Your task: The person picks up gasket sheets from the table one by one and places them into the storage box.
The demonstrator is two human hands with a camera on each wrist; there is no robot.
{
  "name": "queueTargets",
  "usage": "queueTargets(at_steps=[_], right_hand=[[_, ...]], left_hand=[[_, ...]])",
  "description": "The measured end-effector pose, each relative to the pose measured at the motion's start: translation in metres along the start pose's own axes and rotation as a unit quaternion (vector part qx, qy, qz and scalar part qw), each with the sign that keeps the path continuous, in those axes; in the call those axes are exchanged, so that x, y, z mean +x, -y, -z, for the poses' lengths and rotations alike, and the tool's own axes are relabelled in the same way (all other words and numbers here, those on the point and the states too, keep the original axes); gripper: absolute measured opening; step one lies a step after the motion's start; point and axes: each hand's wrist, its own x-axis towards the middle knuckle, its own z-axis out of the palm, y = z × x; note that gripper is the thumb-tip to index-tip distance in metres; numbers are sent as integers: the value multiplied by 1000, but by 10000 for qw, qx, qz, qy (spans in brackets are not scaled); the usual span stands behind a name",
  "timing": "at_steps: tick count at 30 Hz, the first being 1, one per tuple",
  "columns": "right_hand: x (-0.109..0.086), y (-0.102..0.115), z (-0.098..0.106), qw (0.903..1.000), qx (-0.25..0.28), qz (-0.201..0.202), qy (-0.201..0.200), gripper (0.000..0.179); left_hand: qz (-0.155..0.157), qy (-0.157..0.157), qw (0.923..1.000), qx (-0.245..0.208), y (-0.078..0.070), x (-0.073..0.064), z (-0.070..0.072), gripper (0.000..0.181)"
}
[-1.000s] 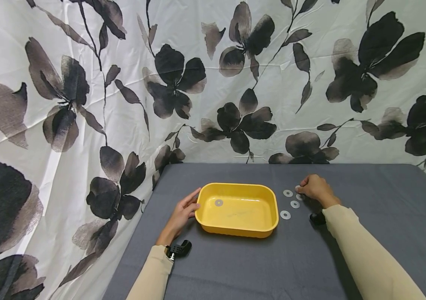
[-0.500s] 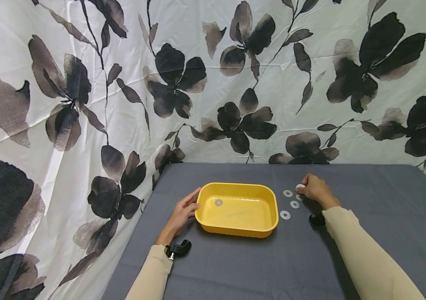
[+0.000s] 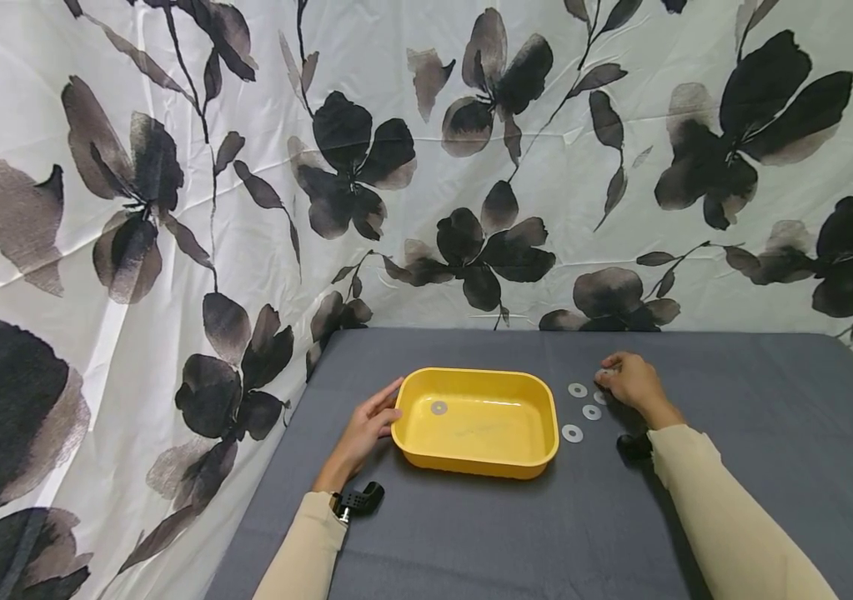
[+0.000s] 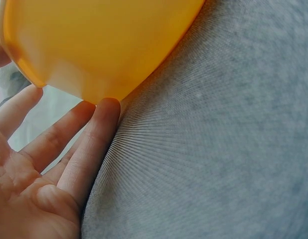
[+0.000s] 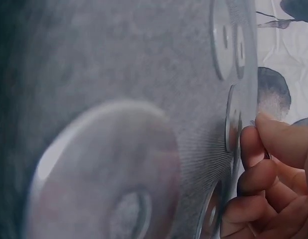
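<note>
My left hand (image 3: 361, 429) is at the left end of a yellow rectangular tub (image 3: 479, 468). In the left wrist view its extended fingertips (image 4: 106, 112) touch the tub's outer wall; the thumb is out of that view. One flat grey washer (image 3: 439, 407) lies inside the tub, towards the left. Right of the tub, my right hand (image 3: 634, 385) pinches another washer (image 3: 606, 372) between thumb and fingers, mostly hidden by them. Several washers lie on the cloth close by, among them a left one (image 3: 578, 390), a middle one (image 3: 591, 412) and a front one (image 3: 572, 433).
A dark grey cloth (image 3: 516, 542) covers the table under everything. Behind and to the left hangs a white curtain (image 3: 396, 50) with dark flowers. Each wrist carries a black camera, the left one (image 3: 362, 498) near the tub's front left corner.
My right fingers have turned the pinched washer, and less of it shows than half a second ago. That hand has shifted slightly; left hand and tub stay put.
</note>
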Motion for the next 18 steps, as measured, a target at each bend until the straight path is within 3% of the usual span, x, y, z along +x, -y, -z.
queueTargets(at_steps=[8, 18], right_hand=[[-2, 3, -1, 9993, 313, 14, -205, 45], [-8, 13, -2, 9976, 697, -40, -13, 49]], left_hand=[[11, -34, 10000, -2, 1, 2, -1, 58], [66, -77, 9999, 7, 1, 1, -2, 58]])
